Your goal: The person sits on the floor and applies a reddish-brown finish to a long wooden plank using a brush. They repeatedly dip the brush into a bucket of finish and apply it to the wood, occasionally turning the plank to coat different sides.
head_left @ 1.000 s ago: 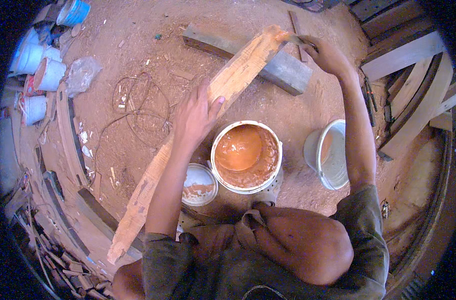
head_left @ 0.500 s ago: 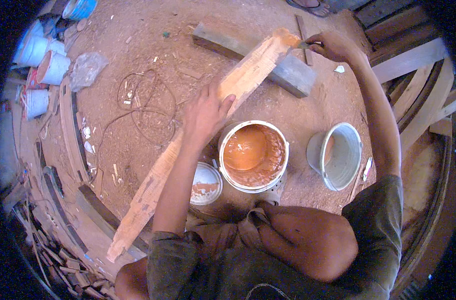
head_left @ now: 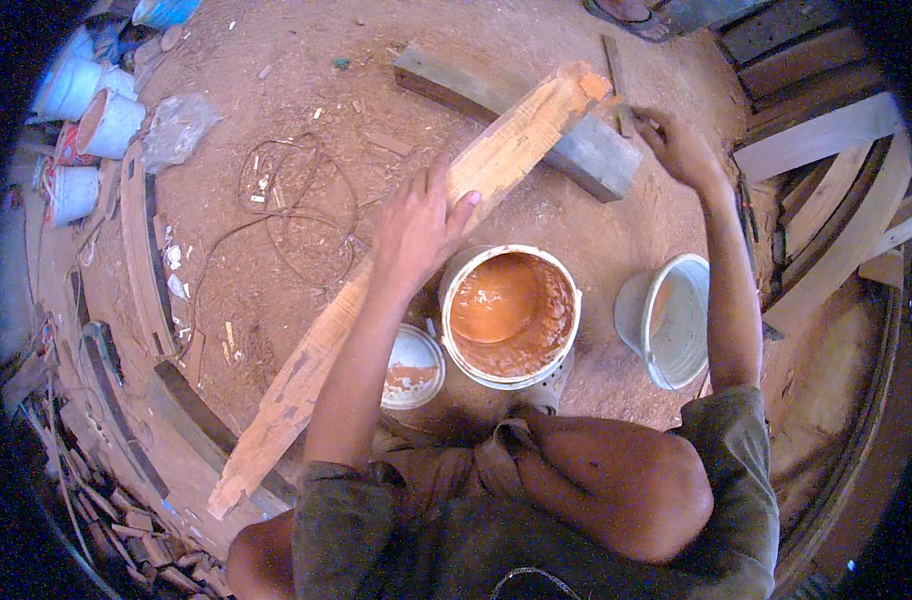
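Note:
A long, rough wooden board slants from the lower left to the far middle, its far part resting over a grey timber beam. My left hand grips the board past its middle, thumb on the near side. Wet orange colour covers the board's far tip. Beside that tip my right hand is closed on a small paintbrush, mostly hidden by the fingers. Between my knees and the board stands a white bucket holding orange-brown paint.
A grey bucket stands at the right, under my forearm. A paint-smeared white lid lies left of the paint bucket. Loose cord and wood scraps are on the dirt floor. Several buckets line the far left; timber leans at the right.
My right hand has moved a little nearer and to the right, with the brush at the board's far edge. My left hand keeps its grip, and the view has shifted slightly.

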A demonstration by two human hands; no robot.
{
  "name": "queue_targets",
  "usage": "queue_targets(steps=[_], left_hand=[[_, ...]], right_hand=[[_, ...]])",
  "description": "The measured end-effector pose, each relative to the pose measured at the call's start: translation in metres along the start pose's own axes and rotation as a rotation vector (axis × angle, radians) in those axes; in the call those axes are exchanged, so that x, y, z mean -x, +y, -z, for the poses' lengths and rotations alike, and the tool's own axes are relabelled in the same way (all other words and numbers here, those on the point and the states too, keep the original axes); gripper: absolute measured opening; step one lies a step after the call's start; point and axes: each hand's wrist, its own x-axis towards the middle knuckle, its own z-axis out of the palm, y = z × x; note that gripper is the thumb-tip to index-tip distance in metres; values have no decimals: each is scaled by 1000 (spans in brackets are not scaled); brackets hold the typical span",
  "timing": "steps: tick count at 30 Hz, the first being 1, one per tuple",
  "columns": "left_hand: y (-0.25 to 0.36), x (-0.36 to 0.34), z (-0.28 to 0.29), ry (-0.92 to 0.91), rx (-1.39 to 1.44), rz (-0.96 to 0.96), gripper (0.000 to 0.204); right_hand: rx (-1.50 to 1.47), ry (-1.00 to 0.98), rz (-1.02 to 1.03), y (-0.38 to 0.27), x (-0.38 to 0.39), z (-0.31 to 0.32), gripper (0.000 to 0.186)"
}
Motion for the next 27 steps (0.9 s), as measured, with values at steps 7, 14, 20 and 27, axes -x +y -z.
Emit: queue_targets(steps=[7,14,20,27], left_hand=[[-13,3,-13,77,17,4,66],[-2,4,-1,35,33,41,65],[-6,5,-3,71,45,-37,68],[-5,6,-1,43,100,-47,67]], right_hand=[[-23,-171,-168,-63,-63,32,42],[154,-173,23,-61,-81,15,30],[154,-426,-216,-57,-81,23,47],[-89,-707,-319,-114,-43,65,42]])
